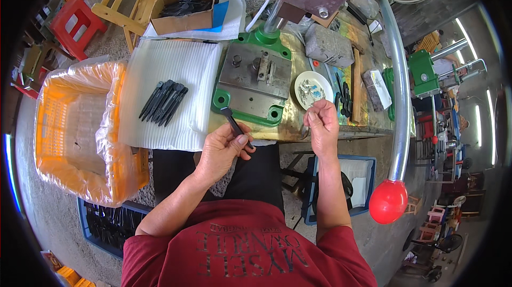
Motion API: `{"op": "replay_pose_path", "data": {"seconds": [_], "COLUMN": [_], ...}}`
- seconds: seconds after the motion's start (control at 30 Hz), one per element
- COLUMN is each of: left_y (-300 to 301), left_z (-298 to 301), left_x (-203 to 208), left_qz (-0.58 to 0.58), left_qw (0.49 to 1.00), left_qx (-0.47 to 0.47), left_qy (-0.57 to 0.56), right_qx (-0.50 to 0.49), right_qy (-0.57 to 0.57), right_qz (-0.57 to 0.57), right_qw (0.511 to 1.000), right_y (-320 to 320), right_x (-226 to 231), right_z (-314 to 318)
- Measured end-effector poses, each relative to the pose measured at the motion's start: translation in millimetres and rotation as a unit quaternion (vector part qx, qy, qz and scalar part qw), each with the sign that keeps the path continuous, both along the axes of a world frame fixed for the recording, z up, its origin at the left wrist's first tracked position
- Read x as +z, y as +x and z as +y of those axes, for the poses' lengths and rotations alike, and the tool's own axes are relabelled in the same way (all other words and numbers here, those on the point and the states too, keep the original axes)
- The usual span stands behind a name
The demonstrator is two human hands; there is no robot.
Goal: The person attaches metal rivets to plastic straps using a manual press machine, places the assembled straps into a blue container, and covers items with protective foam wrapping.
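My left hand [226,145] is closed round a slim black part [233,124] with a wider, squared head, held at a slant before the near edge of a green-based press [256,87]. The head end points up toward the press's steel block. My right hand [323,121] has thumb and fingertips pinched together just in front of a white plate [300,81]; anything between them is too small to make out. Small silvery bits [309,93] and a little blue lie in the plate. Several similar black parts [164,102] rest in a bunch on a white foam sheet [194,63] to the left.
A long steel lever [399,100] with a red ball knob [388,201] hangs at the right. An orange basket [50,127] lined with clear plastic stands left. Behind are a cardboard box [192,22] of black parts and a grey block [329,44]. A hammer [357,81] lies beyond the plate.
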State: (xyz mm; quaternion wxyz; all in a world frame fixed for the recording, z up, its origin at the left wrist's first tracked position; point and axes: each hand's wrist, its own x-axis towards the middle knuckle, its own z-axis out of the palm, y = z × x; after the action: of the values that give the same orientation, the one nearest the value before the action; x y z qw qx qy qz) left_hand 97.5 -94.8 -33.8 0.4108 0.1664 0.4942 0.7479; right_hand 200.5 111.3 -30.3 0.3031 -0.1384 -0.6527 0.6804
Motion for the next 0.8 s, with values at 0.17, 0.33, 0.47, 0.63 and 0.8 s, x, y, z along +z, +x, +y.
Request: {"op": "replay_pose_path", "data": {"seconds": [0.17, 0.33, 0.47, 0.63, 0.8], "left_y": [0, 1, 3, 4, 7], "left_z": [0, -3, -5, -6, -4], "left_x": [-2, -2, -2, -2, -3], "left_qz": [0.018, 0.005, -0.011, -0.009, -0.012], "left_qw": [1.0, 1.0, 1.0, 1.0, 0.999], "left_qx": [-0.005, -0.009, -0.006, -0.01, -0.03], "left_qy": [0.008, 0.01, 0.011, 0.003, 0.007], "right_qx": [0.029, 0.053, 0.075, 0.057, 0.038], "right_qy": [-0.061, -0.092, -0.124, -0.136, -0.17], "right_qz": [0.024, 0.037, 0.022, 0.005, 0.004], "right_qw": [0.997, 0.994, 0.989, 0.989, 0.985], "right_y": [-1, -1, 2, 5, 5], "right_x": [8, 4, 0, -3, 2], "right_z": [-21, -29, -32, -39, -56]}}
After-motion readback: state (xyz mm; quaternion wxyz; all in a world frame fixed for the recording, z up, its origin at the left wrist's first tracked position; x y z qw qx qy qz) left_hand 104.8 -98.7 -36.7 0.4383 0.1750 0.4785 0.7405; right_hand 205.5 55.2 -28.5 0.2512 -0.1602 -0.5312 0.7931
